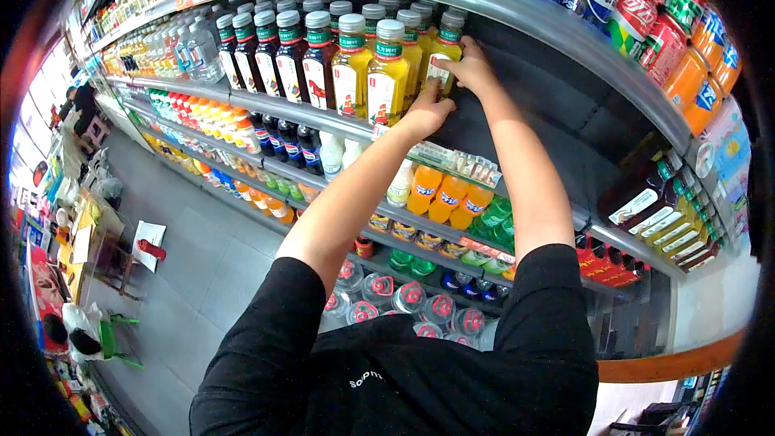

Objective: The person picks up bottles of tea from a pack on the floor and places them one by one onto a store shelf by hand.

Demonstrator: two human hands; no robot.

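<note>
Upper left of frame: dark-drink bottles point(289, 56) upright on the shelf point(323, 117). Upper centre: yellow-drink bottles point(387, 77) beside them. Left hand point(429, 113): fingers at the lower front of the rightmost yellow bottle point(441, 50), grip can't tell. That bottle's upright, upper centre. Right hand point(475, 71): curled round its right side, thumb across the front.

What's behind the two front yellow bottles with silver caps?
Behind the front yellow bottles, more capped bottles are visible; their lower parts are mostly covered, anything deeper completely.
</note>
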